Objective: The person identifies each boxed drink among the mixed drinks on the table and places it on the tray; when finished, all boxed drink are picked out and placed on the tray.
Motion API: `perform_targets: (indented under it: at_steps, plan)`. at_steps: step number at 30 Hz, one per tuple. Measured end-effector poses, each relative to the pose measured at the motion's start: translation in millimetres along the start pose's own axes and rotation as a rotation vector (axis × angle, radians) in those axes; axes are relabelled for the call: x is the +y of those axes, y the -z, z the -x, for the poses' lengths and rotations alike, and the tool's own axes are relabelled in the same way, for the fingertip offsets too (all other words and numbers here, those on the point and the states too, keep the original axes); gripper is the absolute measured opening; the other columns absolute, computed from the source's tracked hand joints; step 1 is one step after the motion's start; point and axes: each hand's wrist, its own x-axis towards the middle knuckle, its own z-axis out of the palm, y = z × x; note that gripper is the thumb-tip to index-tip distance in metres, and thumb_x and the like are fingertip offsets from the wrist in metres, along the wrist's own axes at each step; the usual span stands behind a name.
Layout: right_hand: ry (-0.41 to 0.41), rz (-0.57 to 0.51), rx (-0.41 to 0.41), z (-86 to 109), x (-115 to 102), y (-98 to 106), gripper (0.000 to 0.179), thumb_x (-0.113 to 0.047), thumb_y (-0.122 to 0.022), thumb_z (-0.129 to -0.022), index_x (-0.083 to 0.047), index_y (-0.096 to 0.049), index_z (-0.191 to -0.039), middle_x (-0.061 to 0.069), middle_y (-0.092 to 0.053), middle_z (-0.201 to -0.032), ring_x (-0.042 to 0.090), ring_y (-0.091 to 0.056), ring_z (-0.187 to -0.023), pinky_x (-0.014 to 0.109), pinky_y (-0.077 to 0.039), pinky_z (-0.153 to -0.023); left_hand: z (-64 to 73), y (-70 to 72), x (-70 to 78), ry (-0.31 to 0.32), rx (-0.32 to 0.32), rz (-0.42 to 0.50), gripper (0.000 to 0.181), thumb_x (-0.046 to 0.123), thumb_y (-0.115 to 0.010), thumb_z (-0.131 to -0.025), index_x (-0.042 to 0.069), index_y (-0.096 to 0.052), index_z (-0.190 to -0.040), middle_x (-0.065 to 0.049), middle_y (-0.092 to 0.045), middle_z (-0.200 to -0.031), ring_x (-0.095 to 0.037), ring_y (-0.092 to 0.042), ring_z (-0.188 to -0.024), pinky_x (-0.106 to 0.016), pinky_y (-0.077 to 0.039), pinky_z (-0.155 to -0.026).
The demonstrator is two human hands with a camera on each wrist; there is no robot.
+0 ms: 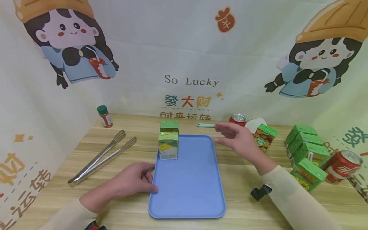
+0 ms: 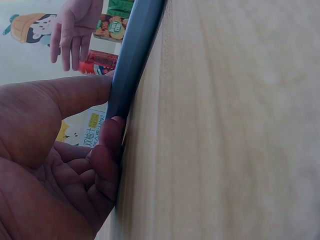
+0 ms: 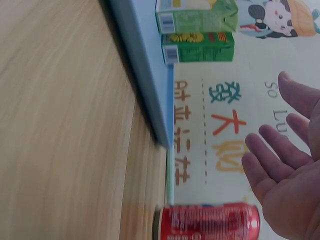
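Note:
A blue tray (image 1: 188,182) lies on the wooden table in front of me. My left hand (image 1: 133,180) pinches its left rim; the left wrist view shows the thumb (image 2: 80,95) over the rim and curled fingers against its outer side. Two drink cartons stand one behind the other at the tray's far left corner: a light green juice carton (image 1: 168,147) with yellow fruit in front, and a darker green carton (image 1: 169,124) behind, partly hidden. My right hand (image 1: 237,139) hovers by the tray's far right corner, fingers extended and holding nothing.
Metal tongs (image 1: 100,159) and a green-capped spice bottle (image 1: 104,117) are at left. Behind the right hand are a red can (image 1: 237,119), a green-handled utensil (image 1: 205,125) and a brown-and-green carton (image 1: 265,137). Several green cartons (image 1: 306,140) and a Coke can (image 1: 342,166) stand at far right.

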Motion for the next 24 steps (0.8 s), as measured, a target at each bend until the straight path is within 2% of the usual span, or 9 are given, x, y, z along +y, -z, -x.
perform_targets:
  at_steps: [2,4,6,8,11,15,18,21,24]
  plan:
    - [-0.019,0.065,0.033,3.9,1,5,0.056,-0.021,-0.091,-0.096,-0.011,-0.072,-0.147,0.009,-0.073,-0.145,0.032,-0.068,-0.134,0.046,-0.056,-0.11,0.5,-0.2,0.6,0.0,0.0,0.002,0.096,0.019,-0.098,-0.084,-0.023,-0.046,-0.153,-0.001,-0.069,-0.091,-0.02,-0.063,-0.078,-0.028,-0.053,-0.066]
    - [-0.025,0.129,0.07,7.4,1,9,0.055,-0.024,-0.092,-0.095,-0.013,-0.073,-0.146,0.008,-0.075,-0.139,0.035,-0.068,-0.128,0.037,-0.058,-0.096,0.6,-0.3,0.8,0.002,0.001,0.002,0.096,0.019,-0.098,-0.084,-0.023,-0.046,-0.153,-0.001,-0.068,-0.09,-0.02,-0.063,-0.078,-0.027,-0.053,-0.066]
    - [-0.029,0.183,0.108,10.3,2,13,0.054,-0.026,-0.093,-0.095,-0.015,-0.074,-0.145,0.009,-0.078,-0.127,0.037,-0.067,-0.119,0.032,-0.053,-0.081,0.3,-0.3,1.0,0.004,0.0,-0.002,0.096,0.019,-0.098,-0.084,-0.023,-0.047,-0.153,-0.001,-0.069,-0.09,-0.019,-0.063,-0.077,-0.027,-0.053,-0.066]
    - [-0.028,0.218,0.142,13.1,3,16,0.054,-0.025,-0.093,-0.094,-0.014,-0.075,-0.144,0.013,-0.077,-0.118,0.038,-0.065,-0.112,0.032,-0.049,-0.073,-0.3,-0.3,0.9,0.007,0.002,-0.008,0.096,0.02,-0.098,-0.084,-0.022,-0.047,-0.153,-0.001,-0.069,-0.09,-0.019,-0.063,-0.077,-0.027,-0.053,-0.066]
    - [-0.027,0.277,0.181,17.4,3,21,0.055,-0.023,-0.093,-0.094,-0.012,-0.074,-0.145,0.017,-0.076,-0.125,0.038,-0.064,-0.116,0.038,-0.05,-0.079,-0.7,-0.5,0.0,0.003,0.0,-0.014,0.096,0.02,-0.098,-0.084,-0.023,-0.047,-0.153,0.0,-0.069,-0.09,-0.019,-0.063,-0.077,-0.028,-0.054,-0.066]
    - [0.017,0.353,0.23,21.0,4,27,0.055,-0.017,-0.093,-0.094,-0.008,-0.073,-0.145,0.019,-0.068,-0.149,0.041,-0.061,-0.138,0.057,-0.054,-0.102,-0.6,-0.6,-0.1,0.003,0.0,-0.011,0.095,0.02,-0.098,-0.084,-0.023,-0.047,-0.153,-0.001,-0.068,-0.089,-0.019,-0.063,-0.076,-0.027,-0.053,-0.065]
    - [0.05,0.382,0.266,21.6,6,31,0.055,-0.013,-0.092,-0.094,-0.004,-0.072,-0.144,0.021,-0.063,-0.155,0.044,-0.056,-0.146,0.066,-0.05,-0.111,-0.2,-0.9,0.4,-0.004,0.0,-0.008,0.095,0.019,-0.098,-0.084,-0.023,-0.048,-0.153,-0.001,-0.068,-0.089,-0.019,-0.063,-0.076,-0.027,-0.053,-0.065]
    - [0.052,0.426,0.29,22.0,9,35,0.055,-0.016,-0.091,-0.095,-0.003,-0.071,-0.145,0.021,-0.059,-0.16,0.045,-0.054,-0.147,0.066,-0.052,-0.107,0.2,-1.1,0.3,-0.018,0.0,-0.004,0.094,0.018,-0.098,-0.084,-0.023,-0.047,-0.152,-0.001,-0.068,-0.089,-0.018,-0.062,-0.076,-0.027,-0.052,-0.064]
    - [0.042,0.489,0.305,22.9,13,39,0.054,-0.021,-0.09,-0.098,-0.003,-0.07,-0.145,0.023,-0.055,-0.163,0.047,-0.057,-0.141,0.064,-0.056,-0.097,0.2,-1.1,-0.3,-0.026,-0.001,-0.007,0.094,0.018,-0.098,-0.084,-0.024,-0.047,-0.152,0.0,-0.068,-0.089,-0.018,-0.062,-0.075,-0.027,-0.052,-0.064]
